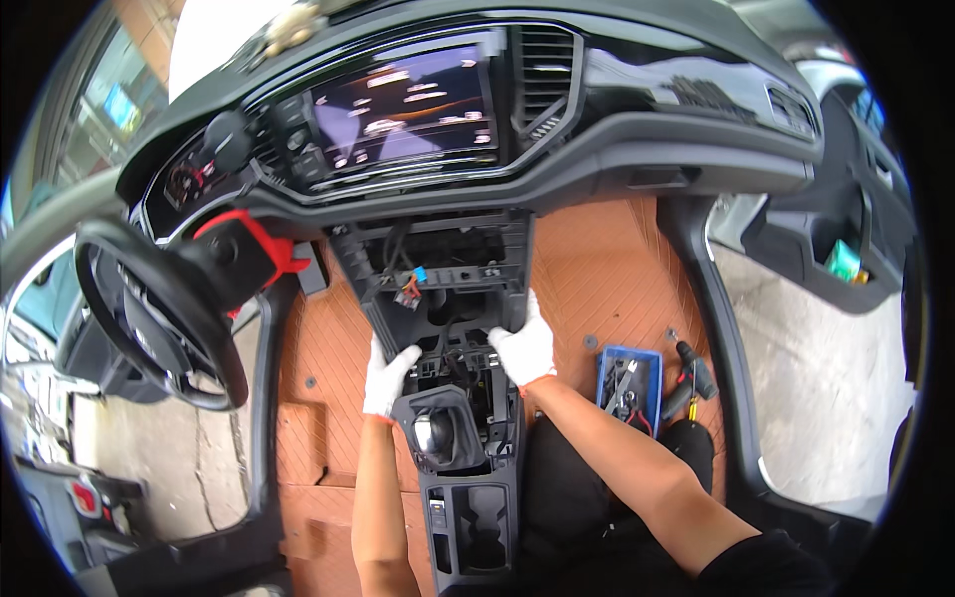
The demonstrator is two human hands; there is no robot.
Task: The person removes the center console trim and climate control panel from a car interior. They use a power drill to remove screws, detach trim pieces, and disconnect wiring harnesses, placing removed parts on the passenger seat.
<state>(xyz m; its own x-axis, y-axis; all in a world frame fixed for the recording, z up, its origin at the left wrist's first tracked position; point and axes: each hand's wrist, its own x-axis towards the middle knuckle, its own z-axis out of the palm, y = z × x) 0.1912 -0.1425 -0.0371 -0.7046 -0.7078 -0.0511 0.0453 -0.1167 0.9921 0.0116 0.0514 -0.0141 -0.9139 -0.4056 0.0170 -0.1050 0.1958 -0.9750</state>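
Note:
A dark centre console frame (511,289) runs down from below the dashboard, its upper part stripped and open. My left hand (386,382), in a white glove, grips the console's left side, thumb on the inner edge and fingers hidden along the outside. Opposite it, my right hand (525,348), gloved too, clasps the right side, its thumb pointing inward. Between and below them is the gear shifter (434,434) in its dark surround. Wires with a blue connector (419,275) hang in the opening above.
A blue tray (658,383) of tools sits on the brown floor mat at right, beside a cordless drill (698,370). The steering wheel (159,328) and red column cover (234,239) are at left. A lit screen (403,104) stands above; cup holders (485,522) lie below.

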